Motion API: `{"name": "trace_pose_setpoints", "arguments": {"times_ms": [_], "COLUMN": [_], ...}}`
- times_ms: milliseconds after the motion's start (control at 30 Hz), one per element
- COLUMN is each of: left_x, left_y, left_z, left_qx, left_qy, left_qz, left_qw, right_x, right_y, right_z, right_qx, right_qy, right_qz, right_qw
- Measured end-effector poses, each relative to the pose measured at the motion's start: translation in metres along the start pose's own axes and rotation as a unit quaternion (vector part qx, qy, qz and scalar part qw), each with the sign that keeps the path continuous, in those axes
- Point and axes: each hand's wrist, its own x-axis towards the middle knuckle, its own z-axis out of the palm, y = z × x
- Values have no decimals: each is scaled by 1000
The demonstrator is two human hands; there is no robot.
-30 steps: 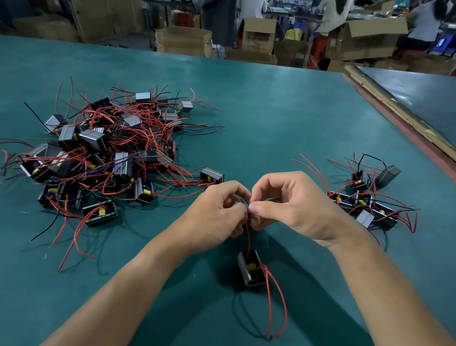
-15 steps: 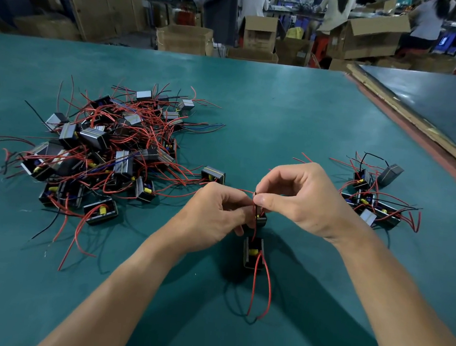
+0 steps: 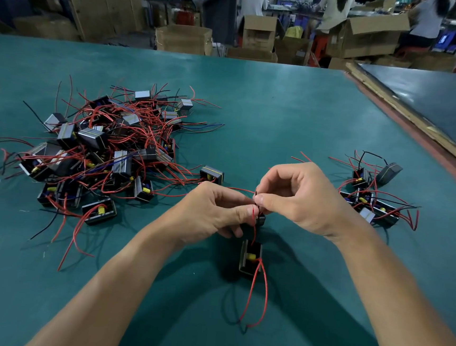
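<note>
Left hand (image 3: 212, 213) and right hand (image 3: 301, 201) both pinch the red lead (image 3: 254, 231) at frame centre; its transformer (image 3: 250, 259) sits just below. Judged step: joining lead ends. Next calls for a steady twist under firm grip.

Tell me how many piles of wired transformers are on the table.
2: a large pile at the left, a small pile at the right. A lone transformer lies apart, nearer, between the forearms.
</note>
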Motion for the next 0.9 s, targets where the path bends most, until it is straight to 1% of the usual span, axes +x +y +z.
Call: {"name": "trace_pose_setpoints", "arguments": {"times_ms": [167, 233, 333, 500, 600, 667, 767, 833, 900], "left_x": [5, 7, 7, 7, 7, 6, 5, 5, 6], "left_y": [-5, -8, -9, -14, -14, -12, -12, -11, -10], "left_z": [9, 11, 11, 8, 8, 9, 9, 11, 13], "left_qx": [32, 58, 129, 188, 223, 237, 241, 212, 159], "left_qy": [72, 89, 77, 82, 80, 76, 81, 97, 112], "left_qz": [43, 52, 63, 59, 60, 61, 70, 86, 95], "left_qw": [996, 993, 987, 977, 970, 966, 965, 969, 976], "right_x": [-2, -2, -2, -3, -2, -2, -1, 0, 0], "right_y": [-3, -3, -5, -6, -5, -4, -3, -3, -3], "right_z": [1, 0, 1, 3, 3, 2, 3, 4, 3], "right_qx": [-6, -17, -18, -26, -30, -36, -34, -21, -10], "right_qy": [-23, -15, -4, 7, 24, 22, 18, 17, 19], "right_qz": [-5, -10, -18, -57, -58, -59, -56, -51, -53], "right_qw": [1000, 1000, 1000, 998, 998, 997, 998, 998, 998]}}
